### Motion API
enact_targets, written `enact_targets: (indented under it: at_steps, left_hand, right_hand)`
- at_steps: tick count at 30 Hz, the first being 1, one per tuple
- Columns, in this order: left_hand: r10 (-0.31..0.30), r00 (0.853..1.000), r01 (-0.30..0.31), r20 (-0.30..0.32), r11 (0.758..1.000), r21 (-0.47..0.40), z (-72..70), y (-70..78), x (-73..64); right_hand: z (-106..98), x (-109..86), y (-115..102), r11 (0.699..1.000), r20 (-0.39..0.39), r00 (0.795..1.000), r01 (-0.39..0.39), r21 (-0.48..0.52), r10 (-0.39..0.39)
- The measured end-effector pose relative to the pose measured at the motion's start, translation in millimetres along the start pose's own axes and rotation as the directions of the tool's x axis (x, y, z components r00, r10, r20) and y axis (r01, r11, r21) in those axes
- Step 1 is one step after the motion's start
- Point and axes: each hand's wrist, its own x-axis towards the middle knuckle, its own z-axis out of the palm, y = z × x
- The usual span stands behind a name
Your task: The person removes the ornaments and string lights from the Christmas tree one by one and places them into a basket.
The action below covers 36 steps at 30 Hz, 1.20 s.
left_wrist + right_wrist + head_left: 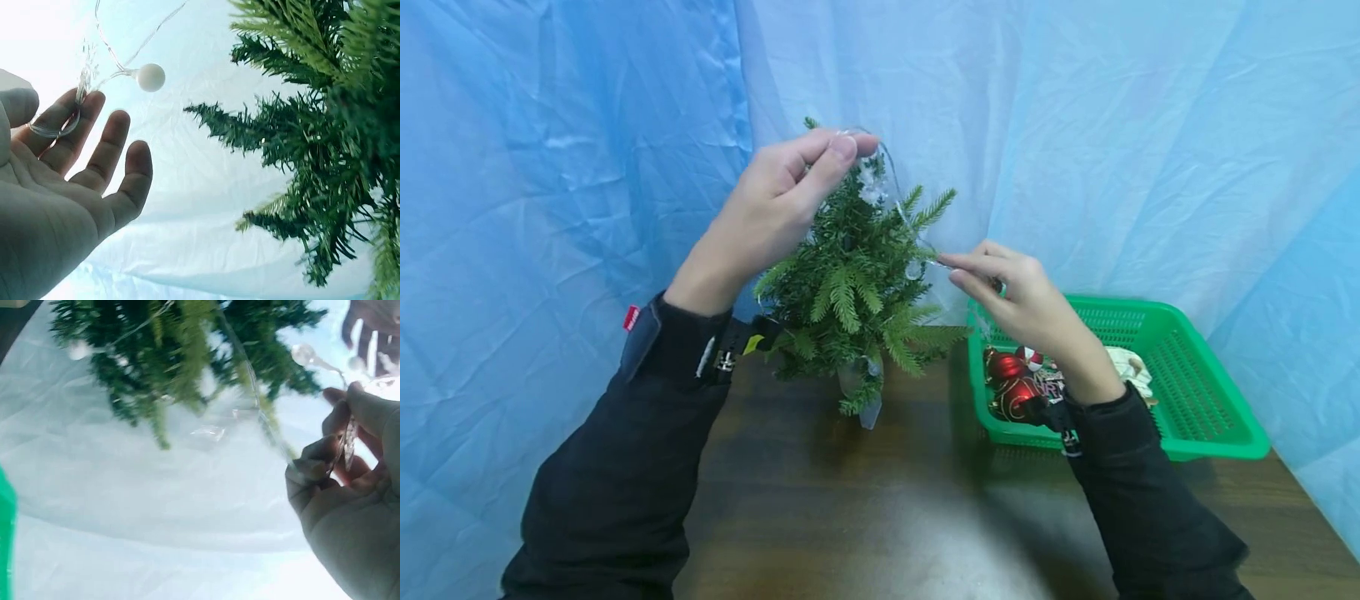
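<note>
A small green artificial Christmas tree (pixel 857 283) stands on the dark wooden table (pixel 850 517). A clear string of lights (pixel 897 187) with round white bulbs (pixel 150 77) runs between both hands, in front of the tree's upper right. Near the treetop, my left hand (pixel 775 196) holds the wire between thumb and index finger; its other fingers are spread. Lower and to the right, my right hand (pixel 1022 292) pinches another stretch of the wire. More of the lights lies among the branches, with a white bulb (pixel 78 350) showing in the right wrist view.
A green plastic basket (pixel 1221 446) sits at the right of the table. In it are red baubles (pixel 1006 365), a red-and-white ball (pixel 1030 358) and a cream-coloured item (pixel 1129 371). Blue cloth (pixel 587 167) hangs behind and at both sides.
</note>
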Motion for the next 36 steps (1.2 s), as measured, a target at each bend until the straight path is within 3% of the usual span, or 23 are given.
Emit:
enact_targets:
  at_steps: [5, 12, 18, 22, 25, 30, 33, 36]
  left_hand:
    - [-0.005, 0.998, 0.006, -0.07, 1.0, 0.009, -6.8, -3.1, -16.6]
    - [0.015, 0.978, -0.009, -0.21, 1.0, 0.028, -3.6, -8.6, -49.6]
    - [0.07, 0.935, -0.075, -0.346, 0.997, -0.001, 5.6, -16.5, -78.4]
    - [0.09, 0.907, -0.109, -0.412, 0.994, -0.023, 9.9, -30.2, -96.3]
    - [0.067, 0.893, -0.103, -0.445, 0.993, -0.059, 13.3, -44.2, -110.6]
    - [-0.033, 0.869, -0.067, -0.493, 0.98, -0.185, 20.9, -67.0, -131.2]
    - [0.006, 0.879, -0.151, -0.477, 0.952, -0.265, 25.7, -77.8, -138.5]
    - [0.102, 0.887, -0.268, -0.45, 0.908, -0.322, 30.7, -84.0, -142.6]
  right_hand:
    - [1, 1.6, -17, 0.994, 0.065, 0.995, 0.083, -0.072, -0.078]
    - [6, -8.1, -27, 0.988, 0.14, 0.989, 0.075, -0.137, -0.056]
    - [13, -20.2, -34, 0.98, 0.101, 0.987, 0.141, -0.141, -0.128]
    - [19, -27.9, -34, 0.981, 0.075, 0.99, 0.131, -0.145, -0.121]
    - [25, -34.0, -30, 0.987, 0.064, 0.993, 0.109, -0.12, -0.102]
    - [36, -42.8, -23, 0.994, 0.041, 0.997, 0.073, -0.08, -0.07]
    - [42, -48.4, -20, 0.996, 0.01, 0.997, 0.075, -0.055, -0.074]
    - [47, -52.2, -19, 0.995, -0.019, 0.995, 0.096, -0.018, -0.096]
